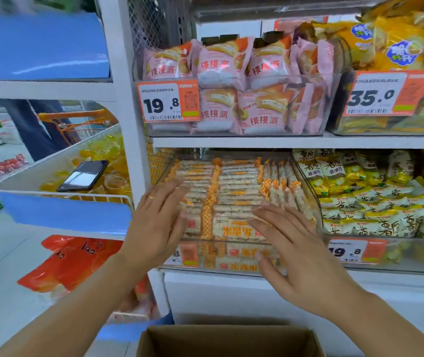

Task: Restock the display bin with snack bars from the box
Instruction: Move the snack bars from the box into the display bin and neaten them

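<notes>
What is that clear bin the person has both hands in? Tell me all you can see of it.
The display bin is a clear, hard-looking plastic tub on the lower white shelf, below the pink packs. It is nearly full of snack bars in orange-and-white wrappers, laid flat in rows, with some standing on edge at its right. An orange price tag is on its front. The left hand and right hand rest flat, fingers spread, on the front bars.

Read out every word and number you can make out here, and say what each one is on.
"19.8": price tag on the pink-pack bin.
"35.0": price tag on the yellow-bag bin.
"19.8": price tag on the lower right bin.
"桃桃派": pink packs.
"8": tag on the snack-bar bin, the rest hidden by the left hand.
Small print, barcodes, other packs: too blurred.
</notes>
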